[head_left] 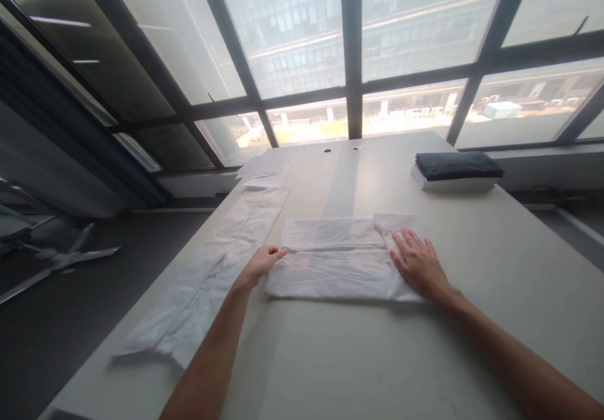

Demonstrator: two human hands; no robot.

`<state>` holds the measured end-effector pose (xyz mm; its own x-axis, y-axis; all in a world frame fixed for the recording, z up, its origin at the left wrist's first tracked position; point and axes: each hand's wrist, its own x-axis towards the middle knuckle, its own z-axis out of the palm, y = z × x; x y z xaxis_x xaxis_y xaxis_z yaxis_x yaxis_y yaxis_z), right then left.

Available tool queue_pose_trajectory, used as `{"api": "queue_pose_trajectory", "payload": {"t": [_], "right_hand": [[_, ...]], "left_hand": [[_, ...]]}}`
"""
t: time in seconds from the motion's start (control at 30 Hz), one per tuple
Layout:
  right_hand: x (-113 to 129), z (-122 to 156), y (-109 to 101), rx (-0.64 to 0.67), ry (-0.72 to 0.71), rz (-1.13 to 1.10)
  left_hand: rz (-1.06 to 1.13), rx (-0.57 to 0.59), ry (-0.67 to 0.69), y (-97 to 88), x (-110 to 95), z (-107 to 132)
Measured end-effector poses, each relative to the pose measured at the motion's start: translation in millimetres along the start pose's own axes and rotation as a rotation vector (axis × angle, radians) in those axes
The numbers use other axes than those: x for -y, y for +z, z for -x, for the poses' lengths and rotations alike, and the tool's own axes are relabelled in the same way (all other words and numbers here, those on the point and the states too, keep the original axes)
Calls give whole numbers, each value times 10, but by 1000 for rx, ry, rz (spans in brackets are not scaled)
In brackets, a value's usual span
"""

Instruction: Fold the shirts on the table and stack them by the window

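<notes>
**While one edge is pinched, the folded white cloth (335,262) is pressed at the other**

Along the worktop's (325,363) left side, a second white cloth (202,281) is laid out, its near end partly hidden by the left arm (212,351), itself cut off below. By the left hand's (262,262) curled, closed fingers, the folded cloth's left edge is gripped; the fingertips' underside is hidden. Between the hands, the cloth is creased and crossed by a lengthwise line. Its overlapped right end is covered by the right hand (418,262), palm down, fingers open. Farther right, dark fabric (457,166) is stacked on white layers (457,184).
</notes>
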<state>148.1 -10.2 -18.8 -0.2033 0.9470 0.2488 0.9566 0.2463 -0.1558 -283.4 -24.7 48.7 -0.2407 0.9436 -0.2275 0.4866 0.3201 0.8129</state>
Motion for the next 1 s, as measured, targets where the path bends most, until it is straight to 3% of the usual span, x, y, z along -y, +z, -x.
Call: {"api": "queue_pose_trajectory", "payload": {"t": [0.3, 0.4, 0.53, 0.6, 0.7, 0.8, 0.87, 0.93, 1.0], "right_hand": [[10, -12, -1, -11, 5, -39], [7, -13, 17, -9, 8, -55], [8, -15, 21, 2, 21, -75], [13, -16, 9, 11, 23, -83], [26, -17, -20, 19, 20, -88], [42, -16, -50, 8, 17, -79], [49, -17, -60, 5, 18, -74], [50, -19, -61, 6, 19, -76], [48, -22, -55, 10, 19, -80]], "left_hand": [[-47, -42, 68, 82, -288, 1], [-92, -40, 102, 52, -540, 6], [-223, -37, 263, 125, -1029, 88], [-287, -33, 328, 287, -1241, 141], [-425, -23, 405, 725, -1399, 213], [-474, 25, 419, 1289, -1345, 279], [-373, 144, 375, 1597, -1246, 311], [-315, 245, 420, 1753, -1149, 310], [-301, 207, 519, 1742, -1077, 257]]}}
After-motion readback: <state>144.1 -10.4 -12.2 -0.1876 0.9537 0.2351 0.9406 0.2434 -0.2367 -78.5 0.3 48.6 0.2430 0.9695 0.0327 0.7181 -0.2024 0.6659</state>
